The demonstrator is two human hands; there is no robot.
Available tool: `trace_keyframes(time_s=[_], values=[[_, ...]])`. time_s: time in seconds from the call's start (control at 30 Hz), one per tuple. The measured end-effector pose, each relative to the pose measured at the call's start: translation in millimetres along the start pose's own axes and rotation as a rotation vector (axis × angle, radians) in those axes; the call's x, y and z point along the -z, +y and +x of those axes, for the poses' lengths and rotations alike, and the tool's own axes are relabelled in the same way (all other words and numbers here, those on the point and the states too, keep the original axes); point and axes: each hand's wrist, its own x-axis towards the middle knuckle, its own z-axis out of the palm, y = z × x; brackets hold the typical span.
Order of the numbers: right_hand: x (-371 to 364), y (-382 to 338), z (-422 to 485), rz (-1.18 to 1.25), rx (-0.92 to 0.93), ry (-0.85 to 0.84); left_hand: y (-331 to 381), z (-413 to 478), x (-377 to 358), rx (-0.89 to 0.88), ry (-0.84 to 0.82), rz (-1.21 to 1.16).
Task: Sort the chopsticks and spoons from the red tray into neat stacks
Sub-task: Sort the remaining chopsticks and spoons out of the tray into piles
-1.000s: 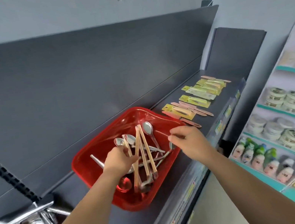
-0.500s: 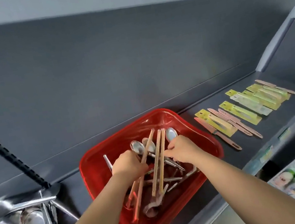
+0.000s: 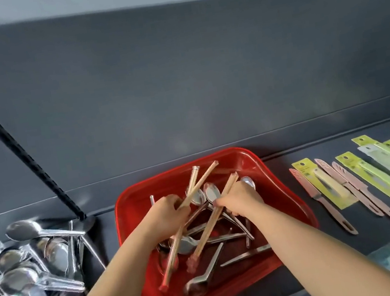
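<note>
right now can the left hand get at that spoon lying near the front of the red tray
Probably yes, but not freely. The spoon lies uncovered near the front of the red tray, below the left hand. That hand is already closed around chopsticks, so it would have to put them down or pinch awkwardly.

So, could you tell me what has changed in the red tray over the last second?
The right hand moved from the tray's right rim into the red tray and closed on a bundle of chopsticks. The left hand kept its own chopsticks, now tilted more steeply. The view also swung left, bringing the spoon pile into sight. The spoons in the tray and the packaged peelers stayed put.
</note>
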Motion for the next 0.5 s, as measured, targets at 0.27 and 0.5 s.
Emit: trace_keyframes(time_s=[0.27,0.5], values=[[-4,1,7,0.263,-0.092,-0.107,-6,-30,9,-0.016,0.098,-0.238],[22,-14,-17,0.5,0.224,-0.151,-8,-54,16,-0.045,0.279,-0.5]])
